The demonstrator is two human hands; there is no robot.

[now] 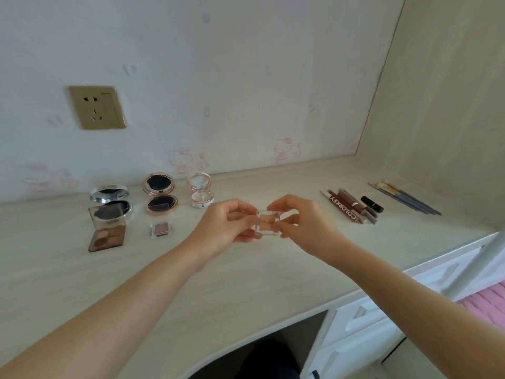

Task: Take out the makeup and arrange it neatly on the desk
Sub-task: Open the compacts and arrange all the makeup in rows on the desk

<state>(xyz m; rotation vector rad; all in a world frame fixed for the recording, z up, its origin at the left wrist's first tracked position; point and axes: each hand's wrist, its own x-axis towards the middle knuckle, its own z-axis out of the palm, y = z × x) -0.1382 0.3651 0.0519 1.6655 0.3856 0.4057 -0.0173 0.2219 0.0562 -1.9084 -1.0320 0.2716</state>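
A small clear eyeshadow case point(268, 223) sits pinched between our left hand point(226, 227) and right hand point(303, 222) above the desk point(246, 283), with open compacts point(161, 194) lined up to its left and pencils point(352, 206) and brushes point(404, 196) to its right.

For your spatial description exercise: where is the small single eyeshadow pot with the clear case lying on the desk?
In the head view, the single eyeshadow pot lies left of centre on the desk, right of the brown four-pan palette and left of the left hand.
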